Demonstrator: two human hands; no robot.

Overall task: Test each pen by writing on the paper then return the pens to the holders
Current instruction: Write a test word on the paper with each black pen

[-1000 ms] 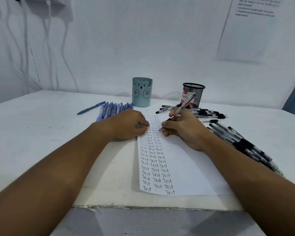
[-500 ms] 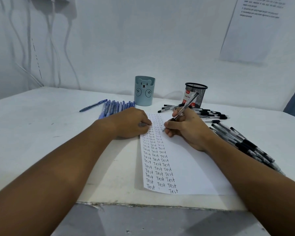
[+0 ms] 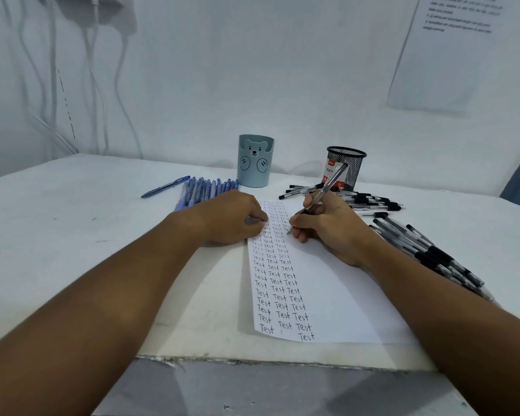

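A white paper [image 3: 327, 301] lies in front of me, its left part filled with columns of the word "Test". My right hand [image 3: 330, 226] grips a clear black-capped pen [image 3: 327, 187], tip down on the paper near the top of the third column. My left hand [image 3: 231, 219] rests with curled fingers on the paper's upper left edge. A blue bear-faced holder [image 3: 255, 160] and a black mesh holder [image 3: 347, 166] stand at the back. Blue pens [image 3: 204, 189] lie left of the bear holder. Black pens lie behind my right hand [image 3: 370, 201] and along my right forearm [image 3: 427, 253].
The white table [image 3: 72, 235] ends at a chipped front edge near me. White walls close in the back and left, with cables hanging at the left and a printed sheet [image 3: 445, 52] taped at the upper right.
My right hand has shifted the pen tip slightly down the third column while writing. My left hand stays on the paper. The view has tilted a little.
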